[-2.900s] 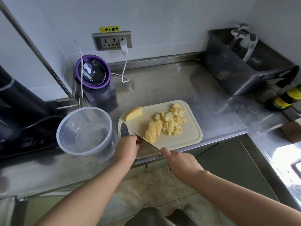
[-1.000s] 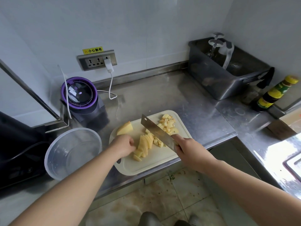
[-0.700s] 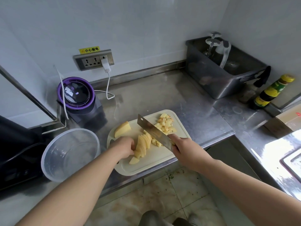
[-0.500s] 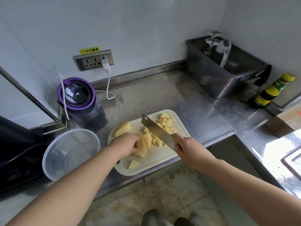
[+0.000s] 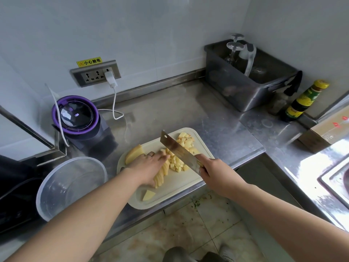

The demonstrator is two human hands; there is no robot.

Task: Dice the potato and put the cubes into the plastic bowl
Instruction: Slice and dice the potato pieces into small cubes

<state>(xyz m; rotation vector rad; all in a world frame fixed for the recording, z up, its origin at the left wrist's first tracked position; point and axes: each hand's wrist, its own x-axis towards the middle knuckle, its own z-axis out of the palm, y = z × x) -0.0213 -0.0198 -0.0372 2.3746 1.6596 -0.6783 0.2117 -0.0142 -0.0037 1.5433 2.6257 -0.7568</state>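
Observation:
A pale cutting board [image 5: 175,188] lies at the steel counter's front edge. On it my left hand [image 5: 146,167] lies flat, fingers straight, pressing on a fanned stack of potato slices [image 5: 162,174]. My right hand [image 5: 214,172] grips the handle of a cleaver [image 5: 177,151], whose blade slants over a pile of potato cubes [image 5: 182,150]. A potato wedge [image 5: 134,153] sits at the board's back left. One loose slice [image 5: 148,195] lies near the front edge. The clear plastic bowl [image 5: 70,186] stands to the left of the board, with nothing visible inside.
A purple-rimmed appliance [image 5: 76,118] with a white charging cable [image 5: 114,99] stands behind the bowl. A grey bin [image 5: 249,86] with glassware is at the back right, a sauce bottle [image 5: 304,101] and a cardboard box [image 5: 324,133] beside it. A dark appliance [image 5: 13,188] is far left.
My left hand has flattened onto the potato slices and pushed them into a longer row. One slice has slipped off toward the board's front edge. The cleaver stays raised over the cubes.

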